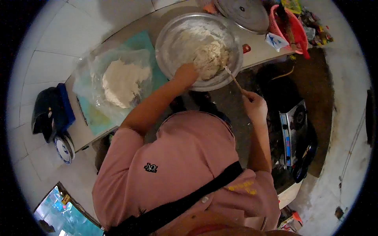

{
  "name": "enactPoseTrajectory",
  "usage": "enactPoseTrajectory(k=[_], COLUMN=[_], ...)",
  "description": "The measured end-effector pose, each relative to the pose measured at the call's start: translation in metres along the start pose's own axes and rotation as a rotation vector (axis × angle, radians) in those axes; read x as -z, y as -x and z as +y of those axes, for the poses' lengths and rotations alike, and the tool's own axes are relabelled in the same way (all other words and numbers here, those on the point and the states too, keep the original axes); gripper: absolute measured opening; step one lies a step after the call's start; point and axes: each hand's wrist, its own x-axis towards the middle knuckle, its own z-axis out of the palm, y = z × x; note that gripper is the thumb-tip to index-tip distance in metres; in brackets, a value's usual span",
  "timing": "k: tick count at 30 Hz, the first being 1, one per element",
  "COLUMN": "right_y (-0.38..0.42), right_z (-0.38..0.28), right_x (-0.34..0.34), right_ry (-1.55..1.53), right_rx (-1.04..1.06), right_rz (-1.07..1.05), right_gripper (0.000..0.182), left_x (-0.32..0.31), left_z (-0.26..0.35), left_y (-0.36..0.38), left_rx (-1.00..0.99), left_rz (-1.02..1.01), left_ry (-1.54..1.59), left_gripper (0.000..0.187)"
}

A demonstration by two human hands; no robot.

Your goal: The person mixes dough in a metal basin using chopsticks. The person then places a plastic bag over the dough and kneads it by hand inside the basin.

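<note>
A wide metal basin (pixel 167 59) stands at the table's edge in front of me. Inside it, a shaggy lump of dough (pixel 210 59) lies to the right, with dry flour spread behind it. My left hand (pixel 186 74) reaches over the near rim and is beside the dough; its fingers are hidden, so I cannot see whether they grip the rim. My right hand (pixel 255 105) is closed around the end of thin wooden chopsticks (pixel 235 80), whose whitened tips reach over the basin's right side to the dough. To the left, an open plastic bag (pixel 88 76) holds white flour (pixel 122 80).
A greenish board (pixel 157 72) lies beneath the bag. Behind right are a round metal lid (pixel 246 13) and a pink basket (pixel 301 29). A gas stove (pixel 293 129) stands to the right. Bowls or plates (pixel 63 148) sit near the table's left edge.
</note>
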Motion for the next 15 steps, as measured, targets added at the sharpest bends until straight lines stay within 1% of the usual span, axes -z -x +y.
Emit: enactPoseTrajectory(k=[2,5,8,11,14,15], right_y=[-0.003,-0.006,-0.003,-0.002,-0.003,-0.004], right_z=[0.021,0.020,0.005,0.002,0.003,0.000], right_x=[-0.014,-0.026,-0.036,-0.058,-0.073,-0.073], right_ry=[-0.107,-0.312,-0.380,-0.286,-0.105,-0.032], right_rx=[0.080,0.090,0.101,0.048,0.033,0.023], right_rz=[0.074,0.052,0.028,-0.116,-0.103,-0.094], right_gripper=[0.023,0.023,0.025,0.025,0.025,0.025], left_x=[0.010,0.032,0.027,0.031,0.025,0.025], left_z=[-0.007,0.011,0.014,0.018,0.009,0.008], left_y=[0.002,0.012,0.016,0.013,0.013,0.015], left_rx=[-0.376,0.656,0.700,0.772,0.818,0.797], left_rz=[0.016,-0.377,-0.291,-0.270,-0.341,-0.344], left_ry=[0.033,1.359,1.415,1.392,1.772,1.778], left_gripper=[0.021,0.020,0.022,0.022,0.022,0.022])
